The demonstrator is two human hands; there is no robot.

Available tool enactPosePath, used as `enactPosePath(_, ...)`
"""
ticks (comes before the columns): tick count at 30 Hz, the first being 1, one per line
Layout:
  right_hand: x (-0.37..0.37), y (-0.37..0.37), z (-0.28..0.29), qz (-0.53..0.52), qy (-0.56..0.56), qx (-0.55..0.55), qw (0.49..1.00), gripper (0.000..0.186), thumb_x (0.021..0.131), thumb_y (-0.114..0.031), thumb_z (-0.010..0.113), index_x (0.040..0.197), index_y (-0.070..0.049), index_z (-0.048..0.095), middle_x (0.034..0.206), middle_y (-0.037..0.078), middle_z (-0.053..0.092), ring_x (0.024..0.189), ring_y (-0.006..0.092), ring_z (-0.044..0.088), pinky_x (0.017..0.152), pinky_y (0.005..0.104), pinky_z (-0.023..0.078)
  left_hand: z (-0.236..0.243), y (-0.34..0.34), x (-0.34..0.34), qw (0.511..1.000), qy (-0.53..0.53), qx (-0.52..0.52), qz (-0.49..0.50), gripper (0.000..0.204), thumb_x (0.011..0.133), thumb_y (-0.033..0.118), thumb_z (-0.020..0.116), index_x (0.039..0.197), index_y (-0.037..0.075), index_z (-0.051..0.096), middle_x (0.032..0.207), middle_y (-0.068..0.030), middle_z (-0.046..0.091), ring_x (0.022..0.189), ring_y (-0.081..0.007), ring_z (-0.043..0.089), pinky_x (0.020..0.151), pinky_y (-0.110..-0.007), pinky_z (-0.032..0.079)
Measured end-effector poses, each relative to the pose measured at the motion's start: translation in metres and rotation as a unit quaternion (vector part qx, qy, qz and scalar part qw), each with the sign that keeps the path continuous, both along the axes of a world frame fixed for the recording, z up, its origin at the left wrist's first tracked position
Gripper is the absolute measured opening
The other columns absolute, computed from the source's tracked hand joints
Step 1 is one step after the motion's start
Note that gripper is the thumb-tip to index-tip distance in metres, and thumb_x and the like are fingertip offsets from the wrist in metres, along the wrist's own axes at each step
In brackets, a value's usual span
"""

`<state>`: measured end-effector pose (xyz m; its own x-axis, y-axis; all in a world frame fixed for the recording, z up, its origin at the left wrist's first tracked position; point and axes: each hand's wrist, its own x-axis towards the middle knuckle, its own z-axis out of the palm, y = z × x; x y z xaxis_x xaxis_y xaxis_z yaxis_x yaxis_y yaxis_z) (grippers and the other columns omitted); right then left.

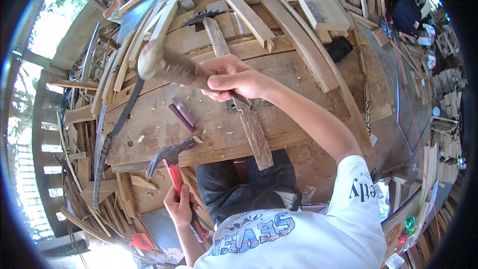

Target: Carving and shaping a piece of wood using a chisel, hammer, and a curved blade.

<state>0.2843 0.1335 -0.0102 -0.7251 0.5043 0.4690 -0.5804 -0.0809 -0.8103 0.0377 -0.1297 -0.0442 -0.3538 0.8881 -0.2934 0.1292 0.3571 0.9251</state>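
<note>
My left hand (180,206) is closed around the red and black handle of a claw hammer (174,169), its dark head upright by the workbench's near edge. Over the bench, my right hand (236,77) grips a bent, brown wooden piece (172,65); its left end is thick and smeared by motion. Below that hand lies a notched wooden strip (256,142), jutting past the near edge over my lap. Another length of wood (216,37) runs away beyond the hand; whether the two join is hidden. A maroon two-part block (183,114) rests left of the strip.
Wood chips dot the workbench (144,139). A long black curved tool (122,119) lies at its left, and a toothed saw blade (199,17) sits farther back. Boards (298,45) cover the far side. Another person (403,10) is at far right, near stacked wood.
</note>
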Motion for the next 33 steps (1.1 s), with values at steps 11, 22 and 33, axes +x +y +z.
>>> enactPosePath(11,0.006,0.001,-0.009,-0.041,0.009,-0.019,0.999,0.043,0.084,-0.028,0.073,0.116,-0.001,0.065,0.061,0.0,0.055,0.046,0.0052,0.045,0.041,0.0206,0.034,0.02,0.009,0.015,0.998,-0.014,0.032,-0.048,0.025,0.097,0.019,0.056,0.084,-0.002,0.053,0.059,-0.0054,0.05,0.043,-0.0113,0.048,0.039,-0.023,0.037)
enactPosePath(22,0.017,-0.008,-0.003,-0.011,-0.024,-0.035,0.999,0.038,0.086,-0.025,0.071,0.115,-0.002,0.066,0.056,-0.002,0.048,0.042,0.0035,0.036,0.039,0.0209,0.025,0.028,0.018,0.019,0.992,-0.012,0.11,-0.053,0.032,0.097,0.028,0.054,0.084,-0.002,0.05,0.057,-0.0088,0.048,0.038,-0.0149,0.045,0.035,-0.027,0.036)
enactPosePath(33,0.016,-0.008,-0.013,0.045,-0.014,-0.053,0.997,0.042,0.088,-0.021,0.069,0.123,0.0,0.061,0.06,-0.002,0.045,0.047,0.0035,0.033,0.042,0.0212,0.023,0.045,0.025,0.022,0.991,-0.037,0.115,-0.056,0.027,0.097,0.021,0.053,0.085,-0.003,0.051,0.058,-0.0092,0.05,0.041,-0.0149,0.046,0.038,-0.026,0.037)
